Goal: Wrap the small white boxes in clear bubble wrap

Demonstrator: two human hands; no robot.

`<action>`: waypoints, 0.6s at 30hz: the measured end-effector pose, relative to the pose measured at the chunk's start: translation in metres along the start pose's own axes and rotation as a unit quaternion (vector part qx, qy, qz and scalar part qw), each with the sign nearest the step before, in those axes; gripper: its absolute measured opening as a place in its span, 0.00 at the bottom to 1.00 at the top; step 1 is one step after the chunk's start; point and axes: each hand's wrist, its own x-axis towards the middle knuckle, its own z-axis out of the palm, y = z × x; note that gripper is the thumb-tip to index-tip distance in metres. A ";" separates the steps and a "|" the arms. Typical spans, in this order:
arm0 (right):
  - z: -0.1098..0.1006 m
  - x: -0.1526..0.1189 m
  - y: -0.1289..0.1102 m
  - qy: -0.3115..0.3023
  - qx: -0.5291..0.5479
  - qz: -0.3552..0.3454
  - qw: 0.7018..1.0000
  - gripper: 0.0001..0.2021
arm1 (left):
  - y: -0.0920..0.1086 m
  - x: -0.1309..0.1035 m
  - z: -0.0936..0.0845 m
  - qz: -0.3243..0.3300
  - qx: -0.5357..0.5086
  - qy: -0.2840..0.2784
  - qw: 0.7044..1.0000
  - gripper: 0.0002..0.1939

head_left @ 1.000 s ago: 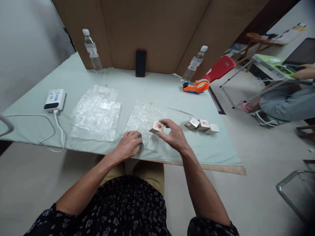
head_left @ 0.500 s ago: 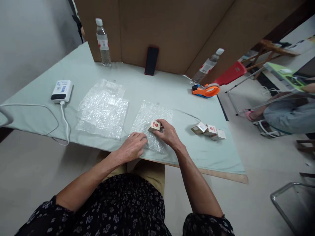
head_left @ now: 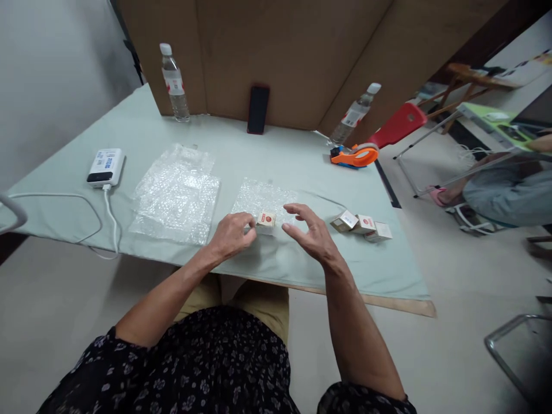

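Note:
A small cream box with a red mark rests on a sheet of bubble wrap, whose near part is folded up against the box. My left hand is just left of the box, thumb and fingers pinched at the edge of the wrap. To the right of the box my right hand is held with thumb and fingers apart and nothing between them. Three similar boxes lie in a row at the right. Other bubble wrap sheets are spread on the left.
An orange tape dispenser sits by a leaning bottle. A phone leans on the cardboard. Another bottle and a cabled white power bank stand left. A seated person's leg shows at right.
My right hand has let go of the box and moved right, opening. The near part of the bubble wrap has come up toward the box, with my left hand at it.

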 end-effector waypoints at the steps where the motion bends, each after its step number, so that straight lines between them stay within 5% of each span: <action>1: -0.002 0.000 -0.003 -0.019 -0.007 -0.004 1.000 0.22 | 0.001 0.007 -0.001 -0.009 -0.004 0.005 1.000 0.06; 3: -0.001 0.002 -0.004 -0.044 -0.039 -0.006 0.998 0.23 | 0.001 0.021 -0.001 -0.019 0.000 0.014 1.000 0.06; 8: 0.020 0.017 0.016 -0.005 -0.041 0.030 0.999 0.06 | 0.002 0.043 -0.001 -0.044 0.023 -0.018 0.999 0.07; 18: 0.041 0.020 0.032 0.036 0.154 0.150 0.976 0.11 | -0.009 0.057 0.016 -0.075 -0.140 -0.048 0.986 0.05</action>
